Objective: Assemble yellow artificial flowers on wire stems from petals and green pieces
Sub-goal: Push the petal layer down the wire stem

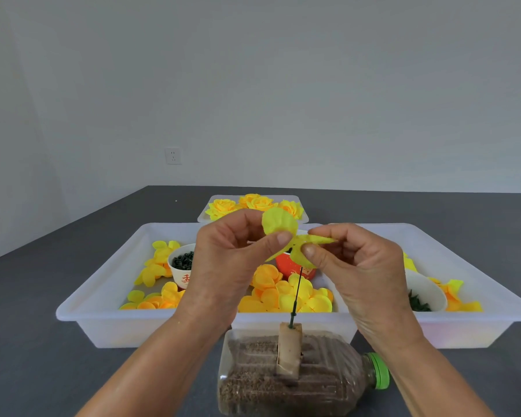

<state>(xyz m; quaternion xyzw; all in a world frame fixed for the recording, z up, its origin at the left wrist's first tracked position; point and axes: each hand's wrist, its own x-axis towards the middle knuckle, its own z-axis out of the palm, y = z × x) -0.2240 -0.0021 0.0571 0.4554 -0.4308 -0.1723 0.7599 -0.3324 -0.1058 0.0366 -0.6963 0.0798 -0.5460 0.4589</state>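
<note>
Head view is showing your left hand (223, 260) and right hand (358, 266) both pinching a yellow petal piece (280, 224) between thumb and fingers (283, 237), above the wire stem (297, 293) standing in a sand-filled bottle (283, 383) on the worktop (27, 341). You are handling thin, floppy, feather-light fabric, likely easy to crease or tear; keep gripping close to its centre hole

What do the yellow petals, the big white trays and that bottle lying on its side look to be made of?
The petals in the hands look like thin matte fabric, since they bend softly and show faint creases; paper is possible. The trays look like smooth, slightly translucent white plastic with rolled rims. The bottle looks like clear ribbed plastic with a green cap, filled with brown grains.
</note>
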